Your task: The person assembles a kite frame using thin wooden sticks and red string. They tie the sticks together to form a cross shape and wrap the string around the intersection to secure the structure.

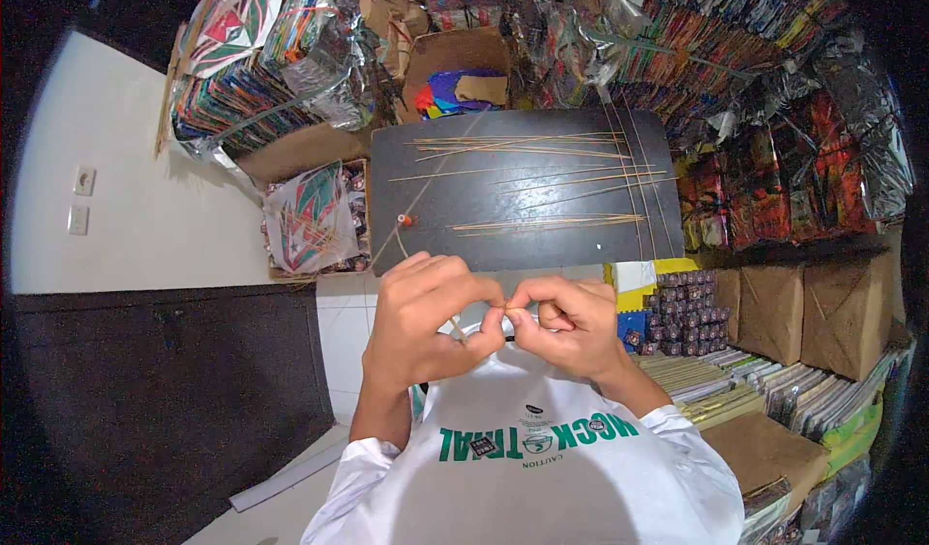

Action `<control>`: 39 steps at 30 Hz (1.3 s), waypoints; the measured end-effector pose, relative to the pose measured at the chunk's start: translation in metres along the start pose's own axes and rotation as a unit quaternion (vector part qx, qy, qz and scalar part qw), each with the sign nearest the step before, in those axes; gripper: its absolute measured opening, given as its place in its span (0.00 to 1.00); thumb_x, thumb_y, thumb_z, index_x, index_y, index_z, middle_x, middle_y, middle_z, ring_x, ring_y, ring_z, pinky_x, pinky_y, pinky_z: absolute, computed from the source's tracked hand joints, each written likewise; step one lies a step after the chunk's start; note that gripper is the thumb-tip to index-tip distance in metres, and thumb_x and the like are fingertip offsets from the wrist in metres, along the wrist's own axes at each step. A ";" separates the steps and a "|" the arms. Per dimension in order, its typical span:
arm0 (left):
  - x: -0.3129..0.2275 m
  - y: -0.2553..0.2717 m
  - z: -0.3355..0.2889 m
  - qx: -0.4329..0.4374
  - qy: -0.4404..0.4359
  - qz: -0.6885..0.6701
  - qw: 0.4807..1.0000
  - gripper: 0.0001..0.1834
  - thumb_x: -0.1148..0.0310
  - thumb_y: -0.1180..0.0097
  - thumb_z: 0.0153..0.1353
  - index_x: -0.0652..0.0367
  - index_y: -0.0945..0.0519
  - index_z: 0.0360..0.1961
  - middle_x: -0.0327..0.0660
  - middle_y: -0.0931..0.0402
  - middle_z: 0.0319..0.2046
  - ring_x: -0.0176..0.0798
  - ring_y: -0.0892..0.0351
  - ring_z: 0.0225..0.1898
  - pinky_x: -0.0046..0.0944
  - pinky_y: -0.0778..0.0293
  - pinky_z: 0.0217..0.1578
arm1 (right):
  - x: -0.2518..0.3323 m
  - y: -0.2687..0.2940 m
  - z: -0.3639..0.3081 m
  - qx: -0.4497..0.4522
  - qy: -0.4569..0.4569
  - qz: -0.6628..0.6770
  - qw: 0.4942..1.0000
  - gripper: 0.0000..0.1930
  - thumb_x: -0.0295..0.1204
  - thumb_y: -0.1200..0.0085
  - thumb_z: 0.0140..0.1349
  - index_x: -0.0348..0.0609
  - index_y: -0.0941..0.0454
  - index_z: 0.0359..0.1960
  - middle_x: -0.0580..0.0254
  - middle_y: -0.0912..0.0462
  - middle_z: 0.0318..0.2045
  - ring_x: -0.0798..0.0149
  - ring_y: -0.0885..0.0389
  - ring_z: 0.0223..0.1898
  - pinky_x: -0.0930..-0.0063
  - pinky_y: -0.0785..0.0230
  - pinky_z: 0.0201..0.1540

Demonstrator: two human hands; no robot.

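Left hand (pixel 435 317) and right hand (pixel 566 322) meet above the white shirt (pixel 571 395), fingers of both pinching what seems a thin stick (pixel 457 328), mostly hidden. Probably light, springy, could snap; best gripped by fingertips set close together. Other sticks (pixel 547 223) on dark surface (pixel 571 246).

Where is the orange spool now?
In the head view, the orange spool is on the dark table, near its left edge, just beyond the left hand.

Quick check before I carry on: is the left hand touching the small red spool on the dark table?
Apart. The head view shows a strip of dark table between the spool and the knuckles of the left hand.
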State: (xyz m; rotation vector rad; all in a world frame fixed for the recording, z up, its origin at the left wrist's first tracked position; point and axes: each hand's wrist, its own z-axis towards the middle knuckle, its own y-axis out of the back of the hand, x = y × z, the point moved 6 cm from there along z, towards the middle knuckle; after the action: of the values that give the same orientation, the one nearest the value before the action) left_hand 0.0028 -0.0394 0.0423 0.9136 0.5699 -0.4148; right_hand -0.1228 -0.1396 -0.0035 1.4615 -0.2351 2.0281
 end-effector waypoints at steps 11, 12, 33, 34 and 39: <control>-0.001 -0.006 0.001 0.023 -0.037 0.003 0.999 0.10 0.75 0.37 0.34 0.53 0.19 0.24 0.33 0.30 0.17 0.37 0.31 0.19 0.39 0.39 0.23 | 0.001 -0.003 0.001 0.021 -0.009 -0.002 1.000 0.09 0.23 0.33 0.53 0.44 0.16 0.37 0.72 0.38 0.12 0.77 0.40 0.12 0.76 0.48 0.17; -0.001 -0.006 0.001 0.023 -0.039 0.004 0.999 0.10 0.75 0.38 0.34 0.53 0.19 0.23 0.33 0.30 0.17 0.37 0.31 0.19 0.39 0.39 0.23 | 0.000 -0.004 0.000 0.024 -0.015 -0.003 1.000 0.09 0.23 0.33 0.53 0.44 0.16 0.36 0.72 0.38 0.11 0.77 0.40 0.12 0.76 0.48 0.17; -0.003 0.000 0.006 -0.016 -0.044 0.093 0.995 0.07 0.73 0.41 0.32 0.55 0.24 0.18 0.37 0.34 0.16 0.41 0.34 0.18 0.41 0.42 0.23 | 0.002 -0.012 -0.001 -0.014 0.049 -0.021 0.998 0.07 0.21 0.35 0.54 0.40 0.18 0.36 0.74 0.41 0.10 0.79 0.40 0.10 0.78 0.46 0.15; 0.002 0.006 0.005 -0.041 -0.037 0.102 0.993 0.07 0.73 0.42 0.32 0.55 0.25 0.18 0.37 0.35 0.16 0.42 0.35 0.18 0.41 0.42 0.23 | 0.001 -0.008 -0.001 -0.023 0.036 -0.021 0.999 0.07 0.21 0.35 0.54 0.40 0.17 0.36 0.74 0.41 0.10 0.79 0.41 0.10 0.78 0.46 0.15; 0.017 0.031 0.000 -0.079 0.002 0.088 0.993 0.07 0.74 0.45 0.33 0.56 0.26 0.19 0.38 0.34 0.16 0.43 0.35 0.17 0.42 0.42 0.23 | -0.004 0.005 -0.001 -0.047 -0.018 -0.015 0.999 0.08 0.20 0.35 0.55 0.40 0.17 0.37 0.76 0.43 0.11 0.82 0.45 0.12 0.81 0.50 0.16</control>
State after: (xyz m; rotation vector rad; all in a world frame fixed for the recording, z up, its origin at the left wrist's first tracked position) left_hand 0.0332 -0.0245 0.0508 0.8045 0.5145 -0.2057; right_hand -0.1261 -0.1447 -0.0060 1.4357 -0.3166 1.9410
